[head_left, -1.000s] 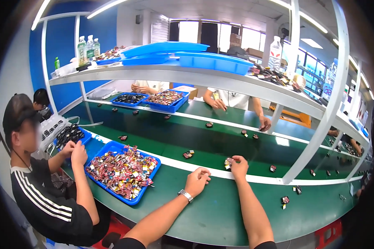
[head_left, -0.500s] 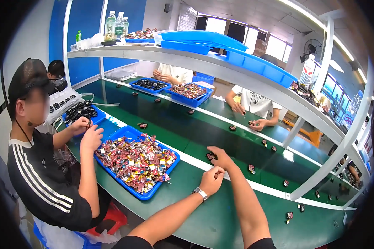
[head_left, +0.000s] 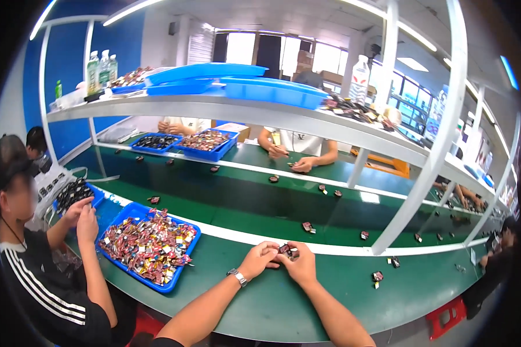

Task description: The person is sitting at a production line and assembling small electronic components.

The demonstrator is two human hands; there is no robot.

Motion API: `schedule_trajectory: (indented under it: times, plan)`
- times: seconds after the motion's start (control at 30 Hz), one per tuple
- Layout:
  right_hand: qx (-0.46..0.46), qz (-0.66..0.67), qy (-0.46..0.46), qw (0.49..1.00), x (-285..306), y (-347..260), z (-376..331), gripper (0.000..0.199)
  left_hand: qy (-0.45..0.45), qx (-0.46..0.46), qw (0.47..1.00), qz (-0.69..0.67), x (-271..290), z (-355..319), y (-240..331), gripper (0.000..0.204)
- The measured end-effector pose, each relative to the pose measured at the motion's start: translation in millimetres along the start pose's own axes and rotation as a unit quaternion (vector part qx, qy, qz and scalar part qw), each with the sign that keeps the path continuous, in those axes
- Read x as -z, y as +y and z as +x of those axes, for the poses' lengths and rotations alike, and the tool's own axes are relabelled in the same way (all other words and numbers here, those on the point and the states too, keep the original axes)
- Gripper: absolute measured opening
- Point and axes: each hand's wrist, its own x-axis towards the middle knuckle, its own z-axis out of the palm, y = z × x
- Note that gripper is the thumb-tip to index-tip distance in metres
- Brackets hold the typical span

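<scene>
Both hands meet over the near edge of the green desk point(head_left: 272, 301). The left hand point(head_left: 259, 259) and right hand point(head_left: 300, 264) curl their fingers narrowly around one small dark part point(head_left: 287, 250), pinched between them just above the desk. Left of them sits a blue tray point(head_left: 182, 272) of colourful parts; beyond it runs the white rail point(head_left: 341, 250).

Head-worn fisheye, downward over workbench point(head_left: 272, 301)
</scene>
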Motion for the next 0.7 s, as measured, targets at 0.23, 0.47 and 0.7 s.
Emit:
schedule_trajectory:
  times: [0.23,0.47,0.7]
  plan:
    - [0.1,0.022,-0.034,0.994,11,-7,-3,0.046,-0.005,0.005,0.999,-0.039,-4,-7,-5,0.029]
    - [0.081,0.028,-0.079,0.993,9,3,-4,0.037,0.056,-0.016,0.998,-0.024,-5,-3,-2,0.028]
    - [0.212,-0.054,-0.054,0.974,12,-1,0,0.03,0.063,0.003,0.998,-0.008,-1,-1,-4,0.027]
